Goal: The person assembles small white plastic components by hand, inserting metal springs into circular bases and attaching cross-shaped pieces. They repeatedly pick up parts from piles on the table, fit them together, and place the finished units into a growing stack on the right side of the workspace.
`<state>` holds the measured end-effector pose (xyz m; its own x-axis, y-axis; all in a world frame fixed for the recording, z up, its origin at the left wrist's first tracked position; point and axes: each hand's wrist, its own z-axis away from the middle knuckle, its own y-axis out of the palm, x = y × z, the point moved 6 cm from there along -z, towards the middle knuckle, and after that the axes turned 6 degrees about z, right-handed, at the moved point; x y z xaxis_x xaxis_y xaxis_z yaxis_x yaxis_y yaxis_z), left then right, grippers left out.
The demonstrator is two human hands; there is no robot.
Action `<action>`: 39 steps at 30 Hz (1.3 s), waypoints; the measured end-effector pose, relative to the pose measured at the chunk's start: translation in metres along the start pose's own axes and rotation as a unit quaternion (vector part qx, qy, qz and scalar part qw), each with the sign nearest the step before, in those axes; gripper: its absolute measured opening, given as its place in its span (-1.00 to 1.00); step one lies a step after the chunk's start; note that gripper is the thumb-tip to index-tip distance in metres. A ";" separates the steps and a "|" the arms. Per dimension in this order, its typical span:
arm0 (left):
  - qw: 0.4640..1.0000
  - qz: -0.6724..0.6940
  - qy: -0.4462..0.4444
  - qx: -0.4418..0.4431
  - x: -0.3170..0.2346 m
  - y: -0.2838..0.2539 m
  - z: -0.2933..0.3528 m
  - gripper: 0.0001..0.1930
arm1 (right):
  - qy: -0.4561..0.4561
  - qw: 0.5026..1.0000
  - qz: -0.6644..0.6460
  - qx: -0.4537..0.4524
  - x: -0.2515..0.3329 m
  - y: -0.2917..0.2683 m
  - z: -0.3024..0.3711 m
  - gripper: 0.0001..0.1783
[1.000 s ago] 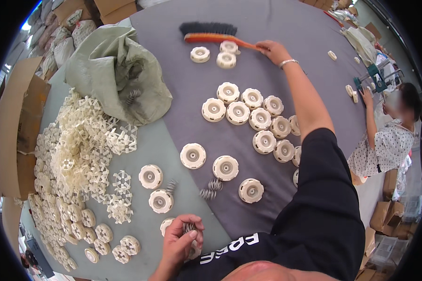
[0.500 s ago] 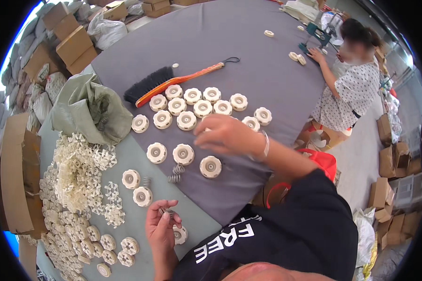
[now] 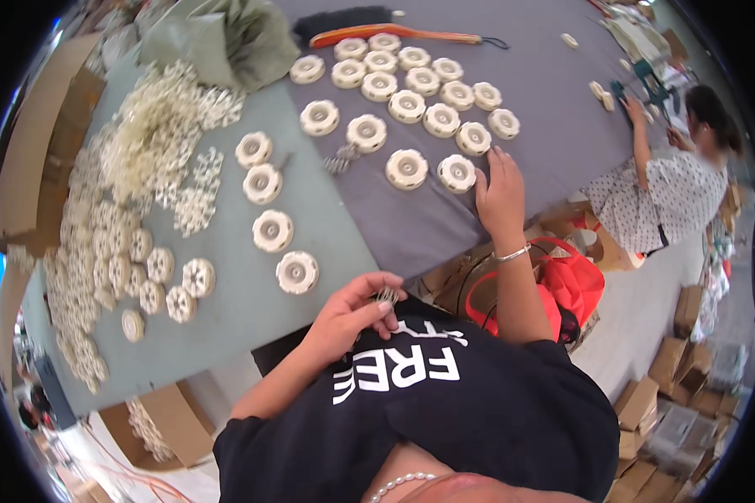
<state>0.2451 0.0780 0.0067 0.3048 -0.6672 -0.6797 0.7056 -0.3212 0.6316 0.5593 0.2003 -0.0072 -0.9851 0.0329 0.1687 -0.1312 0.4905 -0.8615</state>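
Table [image 3: 327, 243] under a grey cloth [image 3: 545, 92] and a green sheet [image 3: 226, 310]. Cream wheels [image 3: 424, 88] in rows just beyond the right hand [image 3: 499, 194], more [image 3: 273, 230] beyond the left hand [image 3: 352, 314]. Loose spoked pieces [image 3: 134, 159] heaped far left, metal spring [image 3: 337, 159] between the groups, brush [image 3: 369, 21] and green sack [image 3: 218, 38] at the far edge
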 end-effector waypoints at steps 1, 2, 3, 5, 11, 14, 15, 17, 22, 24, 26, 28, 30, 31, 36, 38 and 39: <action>1.000 0.011 0.001 -0.010 0.005 -0.003 0.001 -0.61 | -0.006 1.000 0.014 0.001 0.009 0.000 0.002 -0.54; 1.000 0.024 0.000 -0.018 0.010 -0.008 0.000 -0.61 | -0.039 0.999 -0.028 0.017 0.018 0.000 0.002 -0.56; 0.999 0.041 0.003 -0.028 0.012 -0.010 0.001 -0.62 | -0.071 0.994 -0.070 0.035 0.027 -0.002 0.002 -0.57; 0.996 0.069 0.042 -0.037 0.008 -0.013 0.001 -0.62 | -0.087 0.985 -0.143 0.044 0.046 -0.013 0.006 -0.58; 0.989 0.015 0.112 -0.090 -0.007 -0.005 -0.004 -0.56 | -0.009 0.797 -0.533 0.284 0.116 -0.047 0.064 -0.68; 0.980 -0.025 0.172 -0.101 -0.007 -0.002 -0.008 -0.53 | -0.049 0.772 -0.545 0.324 0.147 -0.061 0.069 -0.72; 0.982 -0.009 0.164 -0.097 -0.007 -0.003 -0.010 -0.56 | -0.047 0.763 -0.553 0.331 0.145 -0.059 0.069 -0.72; 0.984 0.023 0.150 -0.090 -0.004 -0.005 -0.013 -0.60 | -0.043 0.746 -0.569 0.344 0.138 -0.055 0.068 -0.70; 0.987 0.150 -0.050 -0.021 0.011 -0.017 -0.016 -0.69 | -0.100 0.761 -0.584 0.264 0.122 -0.071 0.029 -0.66; 0.994 0.096 -0.018 -0.038 0.008 -0.016 -0.016 -0.68 | -0.070 0.843 -0.504 0.174 0.103 -0.058 0.000 -0.67; 0.993 0.108 -0.002 -0.051 0.001 -0.012 -0.022 -0.64 | -0.125 0.921 -0.350 0.115 0.093 -0.042 -0.025 -0.68; 0.988 0.145 0.011 -0.059 0.001 -0.014 -0.021 -0.61 | -0.252 0.939 -0.216 0.092 0.106 -0.027 -0.031 -0.68; 0.979 0.196 0.022 -0.044 -0.002 -0.019 -0.025 -0.58 | -0.172 0.931 -0.275 0.167 0.099 -0.016 -0.032 -0.67; 0.978 0.200 0.029 -0.049 -0.002 -0.021 -0.024 -0.59 | -0.132 0.921 -0.303 0.204 0.097 -0.010 -0.031 -0.67; 0.982 0.153 0.059 -0.092 -0.004 -0.024 -0.019 -0.64 | -0.159 0.907 -0.344 0.182 0.125 -0.031 -0.002 -0.65; 0.985 0.126 0.076 -0.090 -0.007 -0.023 -0.020 -0.67 | -0.192 0.917 -0.334 0.104 0.122 -0.040 0.006 -0.58; 0.985 0.114 0.088 -0.091 -0.009 -0.023 -0.017 -0.68 | -0.188 0.902 -0.365 0.134 0.125 -0.044 0.012 -0.58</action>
<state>0.2376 0.1027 -0.0083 0.5635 -0.5766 -0.5916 0.7040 -0.0394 0.7091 0.4408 0.1728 0.0458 -0.5879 -0.5351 0.6066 -0.7322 0.0333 -0.6802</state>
